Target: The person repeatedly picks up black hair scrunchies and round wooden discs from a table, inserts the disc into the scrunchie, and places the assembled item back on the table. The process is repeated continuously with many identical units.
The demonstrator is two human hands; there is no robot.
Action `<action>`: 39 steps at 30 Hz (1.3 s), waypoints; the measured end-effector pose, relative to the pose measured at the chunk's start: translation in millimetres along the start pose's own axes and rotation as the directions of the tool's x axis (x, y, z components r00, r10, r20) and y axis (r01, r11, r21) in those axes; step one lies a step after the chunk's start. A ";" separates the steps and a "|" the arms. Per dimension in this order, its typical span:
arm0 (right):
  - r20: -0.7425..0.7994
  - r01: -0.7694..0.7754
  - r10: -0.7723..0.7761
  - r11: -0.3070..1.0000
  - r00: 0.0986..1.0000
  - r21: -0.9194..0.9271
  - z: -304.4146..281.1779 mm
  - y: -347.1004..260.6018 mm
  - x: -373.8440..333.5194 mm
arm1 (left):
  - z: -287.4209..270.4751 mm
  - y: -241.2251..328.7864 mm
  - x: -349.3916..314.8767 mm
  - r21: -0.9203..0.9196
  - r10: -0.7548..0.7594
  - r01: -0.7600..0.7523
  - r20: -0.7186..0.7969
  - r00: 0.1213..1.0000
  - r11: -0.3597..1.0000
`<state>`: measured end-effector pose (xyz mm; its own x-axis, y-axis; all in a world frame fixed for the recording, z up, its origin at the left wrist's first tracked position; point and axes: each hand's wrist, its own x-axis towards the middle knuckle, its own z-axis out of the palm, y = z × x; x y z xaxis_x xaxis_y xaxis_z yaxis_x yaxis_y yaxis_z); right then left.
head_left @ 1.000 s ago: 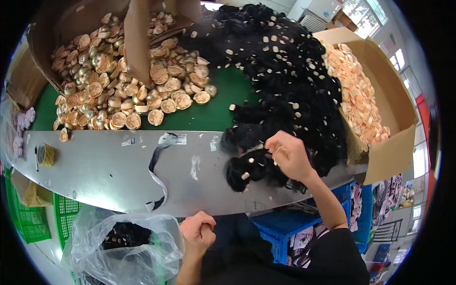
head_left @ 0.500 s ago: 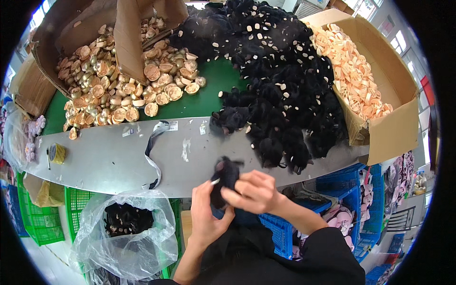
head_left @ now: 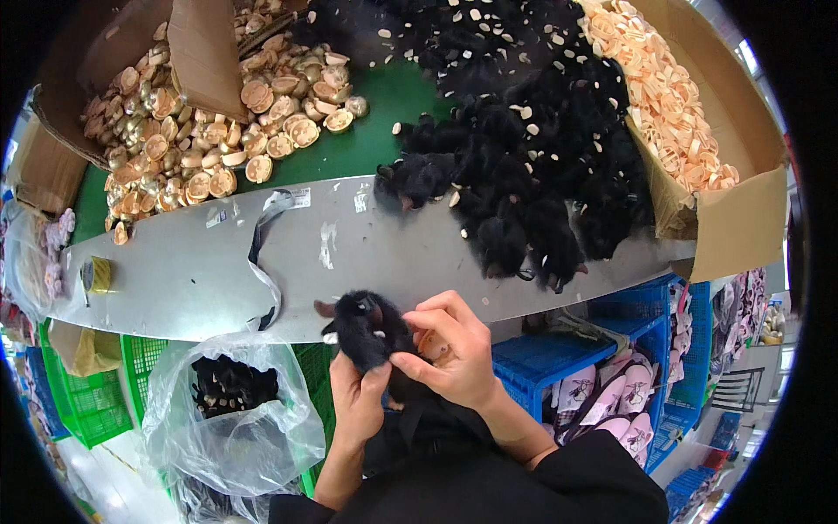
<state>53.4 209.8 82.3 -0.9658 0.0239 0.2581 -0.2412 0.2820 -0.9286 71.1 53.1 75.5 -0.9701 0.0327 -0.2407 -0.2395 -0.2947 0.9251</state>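
A small black plush toy piece (head_left: pixel 362 325) with a pinkish-brown ear is held just past the table's near edge. My left hand (head_left: pixel 356 397) is closed on its lower left side, thumb and fingers pinching the fur. On the other side, my right hand (head_left: pixel 458 354) is also closed, its thumb pressing on the plush. A peach-coloured plastic piece (head_left: pixel 432 344) shows under the right fingers, partly hidden by them. Beyond my hands lies a large heap of similar black plush pieces (head_left: pixel 506 175), dotted with small cream bits.
Gold and peach half-shells (head_left: pixel 201 157) spill from a cardboard box at left. Another box (head_left: pixel 742 231) at right holds peach plastic parts (head_left: pixel 668 105). A ribbon strip (head_left: pixel 259 253) and tape roll (head_left: pixel 96 274) lie on the metal tabletop (head_left: pixel 175 297). Below are a plastic bag (head_left: pixel 288 437) and blue crates (head_left: pixel 532 375).
The black plush piece has turned and moved slightly left, showing its ear. My right hand has shifted to its right side, where a peach plastic piece now shows. The view has tilted slightly.
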 end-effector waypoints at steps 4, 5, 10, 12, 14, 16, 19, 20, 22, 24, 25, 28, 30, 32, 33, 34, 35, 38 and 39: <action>0.067 0.006 -0.004 1.000 0.998 -0.025 -9.6 -2.0 9.1 | -3.2 -3.0 4.9 0.223 0.157 -0.161 0.037 0.987 0.962; 0.108 -0.008 0.009 1.000 0.994 -0.005 -11.0 2.7 9.3 | -4.4 -3.4 7.3 0.271 0.219 -0.229 0.065 0.974 0.935; 0.282 -0.064 0.035 0.994 0.959 0.093 -11.3 0.4 12.5 | -13.6 -6.8 0.2 -0.141 0.029 -0.033 -0.028 0.999 0.990; 0.283 -0.151 0.100 0.975 0.954 0.164 -10.4 4.7 6.7 | -13.0 -6.0 2.0 -0.351 -0.003 -0.013 -0.047 0.999 0.936; 0.302 -0.319 0.226 0.896 0.926 0.308 -10.1 13.3 -0.1 | -11.8 -5.9 3.6 -0.544 -0.042 0.004 -0.058 0.997 0.839; 0.291 -0.369 0.247 0.770 0.924 0.520 -0.9 12.7 -2.8 | -12.9 -10.6 3.3 -0.504 0.008 -0.045 -0.076 0.997 0.862; 0.304 -0.421 0.298 0.724 0.905 0.546 1.9 10.6 0.0 | -15.2 -12.8 2.8 -0.523 -0.003 -0.031 -0.063 0.998 0.852; 0.310 -0.427 0.300 0.720 0.902 0.547 2.4 10.8 -0.6 | -17.0 -14.7 1.5 -0.526 -0.038 0.007 -0.049 0.998 0.851; 0.324 -0.441 0.305 0.706 0.895 0.554 4.4 10.6 -2.3 | -19.6 -16.7 -1.3 -0.532 -0.110 0.078 -0.029 0.993 0.843; 0.342 -0.460 0.321 0.735 0.883 0.498 5.4 11.7 -2.2 | -20.6 -19.1 -3.4 -0.544 -0.182 0.147 -0.010 0.983 0.826; 0.345 -0.464 0.326 0.744 0.880 0.481 7.4 13.7 -3.1 | -28.6 -26.1 -2.6 -0.546 -0.119 0.160 0.111 0.987 0.823; 0.392 -0.512 0.357 0.746 0.848 0.427 7.9 15.0 -5.7 | -36.0 -32.2 -2.9 -0.526 -0.172 0.195 0.094 0.981 0.828; 0.413 -0.524 0.358 0.740 0.838 0.423 8.9 14.4 -6.6 | -30.7 -22.4 -4.6 -0.571 -0.238 0.211 0.028 0.971 0.794; 0.397 -0.500 0.337 0.741 0.854 0.448 10.9 11.8 -6.6 | -33.7 -20.9 -7.9 -0.579 -0.203 0.214 0.084 0.976 0.787; 0.383 -0.477 0.320 0.757 0.866 0.447 10.7 13.0 -6.0 | -26.7 -15.4 -6.1 -0.566 -0.182 0.203 0.094 0.979 0.799; 0.370 -0.453 0.302 0.772 0.878 0.446 10.0 15.3 -5.1 | -27.1 -14.4 -7.8 -0.537 -0.189 0.209 0.094 0.978 0.817; 0.358 -0.429 0.284 0.786 0.890 0.444 10.0 17.3 -5.4 | -28.0 -14.0 -10.0 -0.507 -0.195 0.215 0.093 0.976 0.834; 0.287 -0.378 0.260 0.768 0.922 0.518 18.3 20.6 -7.4 | -24.2 -8.6 -13.3 -0.424 -0.178 0.188 0.064 0.982 0.886; 0.277 -0.331 0.232 0.853 0.933 0.402 16.1 26.2 -7.5 | -24.4 -8.2 -12.4 -0.400 -0.160 0.174 0.069 0.985 0.900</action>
<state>52.7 201.5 51.8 -0.9829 -0.1776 -0.0484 0.0761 -0.1530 -0.9853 86.1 31.8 63.7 -0.9196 0.1454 -0.3649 -0.3683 -0.6418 0.6726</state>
